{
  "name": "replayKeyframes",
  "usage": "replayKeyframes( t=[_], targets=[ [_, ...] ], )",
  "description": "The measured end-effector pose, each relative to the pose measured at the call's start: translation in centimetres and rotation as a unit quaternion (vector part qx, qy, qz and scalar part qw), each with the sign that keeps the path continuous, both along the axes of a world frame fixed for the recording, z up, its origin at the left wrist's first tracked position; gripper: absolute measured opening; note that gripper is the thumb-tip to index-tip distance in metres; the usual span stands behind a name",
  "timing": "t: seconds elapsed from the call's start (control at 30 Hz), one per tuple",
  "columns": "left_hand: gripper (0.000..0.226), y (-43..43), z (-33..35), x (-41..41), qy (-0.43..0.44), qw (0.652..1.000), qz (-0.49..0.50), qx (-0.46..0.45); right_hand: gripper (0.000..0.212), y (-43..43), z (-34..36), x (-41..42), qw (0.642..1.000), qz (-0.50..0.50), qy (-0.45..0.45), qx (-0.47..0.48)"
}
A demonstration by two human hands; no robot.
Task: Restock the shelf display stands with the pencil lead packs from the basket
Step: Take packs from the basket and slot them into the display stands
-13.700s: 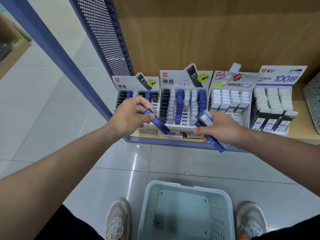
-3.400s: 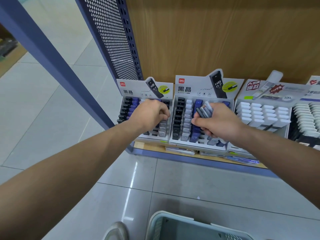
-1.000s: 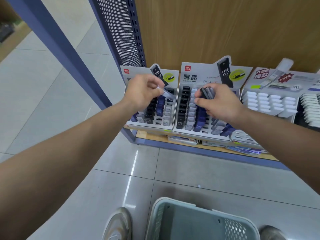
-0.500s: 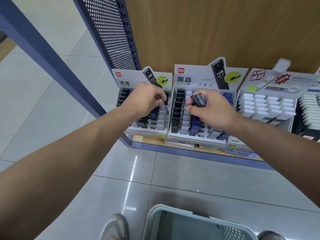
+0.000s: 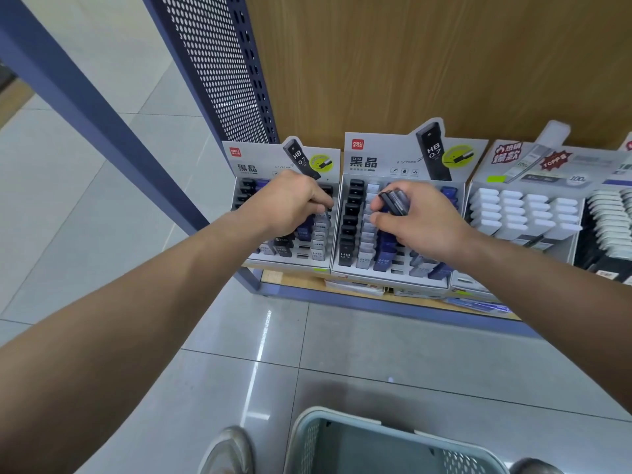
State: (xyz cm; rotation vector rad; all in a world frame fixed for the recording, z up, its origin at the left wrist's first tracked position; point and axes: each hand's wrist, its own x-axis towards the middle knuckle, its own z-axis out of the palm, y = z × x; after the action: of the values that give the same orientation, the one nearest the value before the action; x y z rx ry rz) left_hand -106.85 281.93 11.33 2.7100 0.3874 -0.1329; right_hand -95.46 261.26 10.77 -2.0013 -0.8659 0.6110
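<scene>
At a low shop shelf, we reach both hands into two pencil lead display stands.

Our left hand (image 5: 290,203) is curled knuckles-up over the left stand (image 5: 260,162), fingertips down among its rows of black, blue and grey packs; we cannot tell whether they pinch one. Our right hand (image 5: 420,224) hovers over the middle stand (image 5: 376,162), thumb and fingers closed round a small bundle of dark packs (image 5: 393,201) that sticks out above the thumb. To the right stands a third stand (image 5: 513,206) filled with white packs. All of them sit side by side on the wooden shelf (image 5: 376,304) near the tiled floor. The pale green basket (image 5: 307,436) rests on the floor at the bottom edge, with a shoe (image 5: 227,453) just left of it.
</scene>
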Motion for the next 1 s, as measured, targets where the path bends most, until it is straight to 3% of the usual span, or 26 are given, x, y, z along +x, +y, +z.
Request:
replayKeyframes(
  t=[0.2,0.4,0.6,0.67,0.73,0.83,0.9,1.0],
  targets=[
    [0.02,0.1,-0.1,0.5,0.026,0.999,-0.025,0.039,0.009,0.1,-0.2,0.0,1.0,0.0,-0.007,0.001],
    [0.014,0.1,-0.8,0.5,-0.017,0.99,0.085,-0.11,0.01,0.0,-0.3,0.1,1.0,0.001,-0.009,0.0],
    [0.007,-0.3,0.3,0.0,-0.032,0.997,0.049,-0.056,0.01,-0.2,0.5,-0.3,1.0,0.009,0.019,0.017],
    [0.008,-1.8,1.7,-0.3,-0.129,0.983,0.056,-0.118,0.011,-0.3,1.1,-0.6,0.999,0.026,0.03,0.019],
    [0.008,-3.9,3.5,-0.8,-0.206,0.945,0.072,-0.245,0.014,-0.6,1.9,-1.0,0.998,0.046,0.04,0.012],
    [0.015,-6.6,5.2,-1.7,-0.193,0.92,0.047,-0.337,0.027,-1.0,3.2,-2.0,0.996,0.073,0.049,-0.009],
    [0.018,-7.5,6.0,-2.2,-0.174,0.92,0.035,-0.35,0.036,-1.2,4.0,-2.9,0.994,0.09,0.062,-0.011],
    [0.021,-7.7,6.7,-2.5,-0.182,0.918,0.052,-0.348,0.03,-1.4,5.0,-4.0,0.987,0.102,0.122,0.012]
  ],
)
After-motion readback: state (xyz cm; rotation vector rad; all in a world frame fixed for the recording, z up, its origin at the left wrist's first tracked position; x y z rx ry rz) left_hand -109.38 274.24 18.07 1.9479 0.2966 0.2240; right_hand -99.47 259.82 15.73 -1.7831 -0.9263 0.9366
